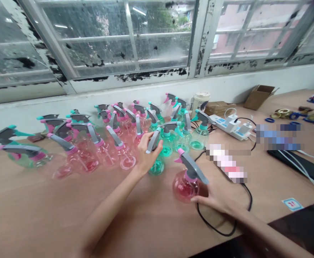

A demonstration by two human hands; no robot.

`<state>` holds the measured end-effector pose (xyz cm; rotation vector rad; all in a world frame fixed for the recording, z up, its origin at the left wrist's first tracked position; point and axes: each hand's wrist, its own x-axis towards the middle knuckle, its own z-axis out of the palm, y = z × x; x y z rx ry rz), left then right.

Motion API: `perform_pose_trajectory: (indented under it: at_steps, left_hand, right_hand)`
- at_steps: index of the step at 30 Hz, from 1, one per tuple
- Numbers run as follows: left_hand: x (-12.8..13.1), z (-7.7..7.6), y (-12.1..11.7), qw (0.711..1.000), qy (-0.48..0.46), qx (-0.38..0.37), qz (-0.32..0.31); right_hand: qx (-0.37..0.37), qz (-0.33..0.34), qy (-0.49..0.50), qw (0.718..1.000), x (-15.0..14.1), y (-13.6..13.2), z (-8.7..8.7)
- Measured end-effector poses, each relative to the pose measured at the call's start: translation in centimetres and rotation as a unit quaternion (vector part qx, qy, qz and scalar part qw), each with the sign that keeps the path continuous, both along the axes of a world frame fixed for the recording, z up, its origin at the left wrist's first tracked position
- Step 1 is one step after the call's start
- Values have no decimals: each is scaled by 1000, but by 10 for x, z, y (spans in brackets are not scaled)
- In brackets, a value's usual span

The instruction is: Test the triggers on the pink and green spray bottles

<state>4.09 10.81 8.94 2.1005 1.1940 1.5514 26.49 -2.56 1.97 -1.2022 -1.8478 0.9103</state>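
Note:
My left hand [146, 154] is closed around the upper part of a green spray bottle [157, 167] with a grey head, which stands at the front of a crowded group. To the right, a pink spray bottle [183, 188] with a grey and pink trigger head is apart from the others. My right hand [216, 197] grips this bottle's right side, its thumb low against the base; the other fingers are mostly hidden. Pink spray bottles [103, 156] fill the group's left and middle. More green spray bottles [198, 138] stand on its right side.
A white paper cup [202, 98] stands by the wall under the windows. Behind the right hand lie a white power strip [229, 126], a blurred phone-like object [226, 163] and a black cable [250, 200]. An open cardboard box [260, 96] and tape rolls [283, 113] are farther right.

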Motion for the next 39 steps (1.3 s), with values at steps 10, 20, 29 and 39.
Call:
perform_pose_trajectory:
  at_steps: [10,20,29,39]
  left_hand:
    - [-8,-8,1,999,37,-36,10]
    - [-70,-8,-109,968,-19,-183,-171]
    - [-56,12,-115,978,-8,-182,-104]
    - [-86,11,-105,969,-8,-175,-174]
  right_hand:
    - [-2,28,23,999,-31,-19,4]
    - [54,-83,-23,995,-95,-15,-3]
    - [91,-53,-109,988,-152,-20,5]
    - [81,-6,-101,992,-69,27,11]
